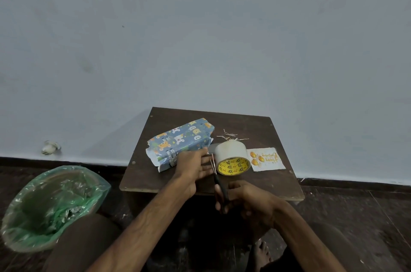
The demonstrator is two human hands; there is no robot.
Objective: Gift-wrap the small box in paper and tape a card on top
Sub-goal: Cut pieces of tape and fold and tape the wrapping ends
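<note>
Blue cartoon-print paper (195, 130) is wrapped round the box (175, 144), sat at 10 o'clock on the table (255, 125). It's probably light and stiff with loose ends (easily torn), so it's best taken by the long sides. Scissors (219, 181) are gripped in the right hand (246, 200). The left hand (195, 165) is laid against the tape roll (232, 158) at its 3 o'clock, and whether tape is pinched can't be told. The card (266, 159) is parked past the roll.

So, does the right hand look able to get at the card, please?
Probably yes: the card lies uncovered beside the tape roll, path open, though the right hand grips scissors.
</note>
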